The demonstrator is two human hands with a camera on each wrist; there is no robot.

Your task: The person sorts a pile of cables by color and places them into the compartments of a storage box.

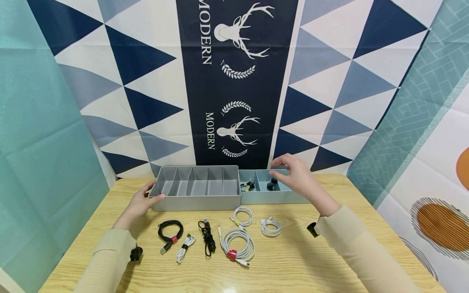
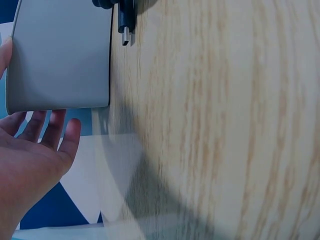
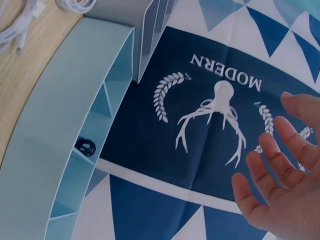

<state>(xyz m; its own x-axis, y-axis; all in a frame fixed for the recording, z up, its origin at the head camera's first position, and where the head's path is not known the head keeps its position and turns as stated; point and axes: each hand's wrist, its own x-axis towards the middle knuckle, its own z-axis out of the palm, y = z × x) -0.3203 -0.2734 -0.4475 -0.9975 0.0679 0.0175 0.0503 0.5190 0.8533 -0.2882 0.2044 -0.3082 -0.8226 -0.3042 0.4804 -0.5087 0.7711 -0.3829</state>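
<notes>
My left hand (image 1: 138, 204) grips the left end of a grey divided organizer box (image 1: 198, 203), thumb at the front rim. In the left wrist view, its fingers (image 2: 54, 127) lie against the box's end. My right hand (image 1: 297, 174) hovers over a light blue divided box (image 1: 272, 198) with fingers spread and slightly bent; the right wrist view shows nothing in its grasp. Below it, a black coiled cable (image 1: 272, 185) sits in one blue compartment. A black-and-yellow cable (image 1: 247, 186) lies in the compartment left of that. The grey compartments hold nothing.
In front of the boxes lie a black cable with a red tie (image 1: 170, 232), a small white bundle (image 1: 185, 248), another black cable (image 1: 207, 238), a large white coil (image 1: 250, 246) and two smaller white coils, left (image 1: 243, 207) and right (image 1: 271, 233). A patterned cloth (image 1: 234, 93) hangs behind.
</notes>
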